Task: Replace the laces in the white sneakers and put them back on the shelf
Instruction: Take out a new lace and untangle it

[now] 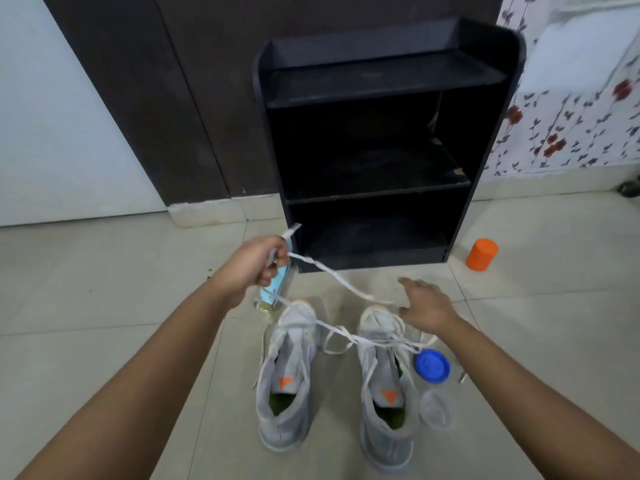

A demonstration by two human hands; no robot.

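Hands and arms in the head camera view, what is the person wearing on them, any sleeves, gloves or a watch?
Nothing worn shows. The left forearm and right forearm are bare to the frame's edge, no sleeves. The left hand and right hand are ungloved; neither wrist has a watch or band. Fingers are too blurred to rule out rings.
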